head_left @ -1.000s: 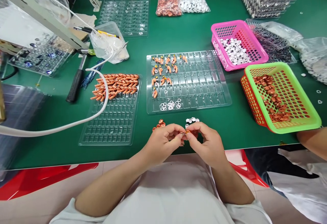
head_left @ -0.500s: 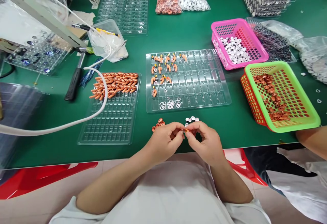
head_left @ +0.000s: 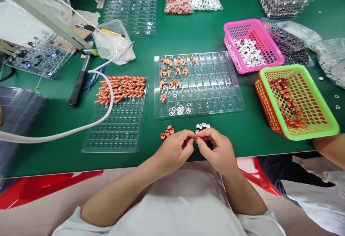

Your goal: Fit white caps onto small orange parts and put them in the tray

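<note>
Small orange piece [head_left: 196, 138] sits in front of your body, near the edge of the bench [head_left: 194, 31], right between your fingertips. Your left hand [head_left: 172, 151] and right hand [head_left: 219, 151] both meet it, so neither is nearer. Fingers of both: narrow, thumb against forefinger, pinching it from opposite sides. Its long axis seems to run crosswise, hand to hand; fingertips cover most of it, so you can't be sure.

Just beyond your left knuckles: loose orange caps [head_left: 167, 133]. Just beyond your right forefinger: white caps [head_left: 204, 125]. Both groups on the bench, apart from the piece.

Counts. One piece in your fingers. Orange caps, four in view; your left hand may hide more. White caps, at least five. Clear tray [head_left: 221, 101] ahead of you: one, with about twelve curved orange parts [head_left: 178, 71] in its left columns, four rows. White rings [head_left: 180, 110] along its near side: overlapping, no count. Baskets: one pink [head_left: 277, 58], one green [head_left: 327, 126] nested in one red [head_left: 265, 115].
</note>
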The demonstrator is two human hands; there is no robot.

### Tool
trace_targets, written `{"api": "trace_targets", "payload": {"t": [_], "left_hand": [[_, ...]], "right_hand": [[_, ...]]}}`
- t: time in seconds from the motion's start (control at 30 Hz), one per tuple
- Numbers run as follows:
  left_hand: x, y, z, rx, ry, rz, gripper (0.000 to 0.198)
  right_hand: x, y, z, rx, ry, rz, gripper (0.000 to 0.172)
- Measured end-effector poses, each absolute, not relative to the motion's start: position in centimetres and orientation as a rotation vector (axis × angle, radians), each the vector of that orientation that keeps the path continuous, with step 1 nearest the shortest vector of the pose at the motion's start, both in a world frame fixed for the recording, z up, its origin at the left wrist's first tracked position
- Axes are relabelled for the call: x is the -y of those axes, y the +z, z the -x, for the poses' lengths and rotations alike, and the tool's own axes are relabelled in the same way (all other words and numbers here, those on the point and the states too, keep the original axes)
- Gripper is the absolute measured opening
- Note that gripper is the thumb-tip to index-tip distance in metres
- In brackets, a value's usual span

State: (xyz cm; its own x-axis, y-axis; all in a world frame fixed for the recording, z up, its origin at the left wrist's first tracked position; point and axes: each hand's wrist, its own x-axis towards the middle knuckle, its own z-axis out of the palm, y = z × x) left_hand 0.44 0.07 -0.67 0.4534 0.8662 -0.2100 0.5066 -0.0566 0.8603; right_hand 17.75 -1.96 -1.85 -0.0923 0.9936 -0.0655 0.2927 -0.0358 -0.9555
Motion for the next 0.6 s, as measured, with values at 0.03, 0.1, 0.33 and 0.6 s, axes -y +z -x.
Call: {"api": "trace_targets", "payload": {"t": [0.03, 0.1, 0.33, 0.6], "left_hand": [[-0.19, -0.56, -0.31, -1.155, 0.452, -1.647, 0.021], [-0.42, -0.35, 0.02, -1.066, 0.46, -1.522, 0.023], [-0.34, -0.54, 0.31, -1.023, 0.655, -1.427, 0.024], [0.17, -1.12, 0.15, -1.123, 0.813, -1.477, 0.016]], "right_hand": [[1.93, -1.91, -17.79, 1.443, 1.198, 1.411, 0.006], [1.85, -1.98, -17.93, 1.363, 1.274, 1.397, 0.004], [1.69, -1.67, -18.06, 1.139, 1.45, 1.346, 0.005], [1.95, -1.8, -18.1, 1.246, 1.354, 1.31, 0.007]]}}
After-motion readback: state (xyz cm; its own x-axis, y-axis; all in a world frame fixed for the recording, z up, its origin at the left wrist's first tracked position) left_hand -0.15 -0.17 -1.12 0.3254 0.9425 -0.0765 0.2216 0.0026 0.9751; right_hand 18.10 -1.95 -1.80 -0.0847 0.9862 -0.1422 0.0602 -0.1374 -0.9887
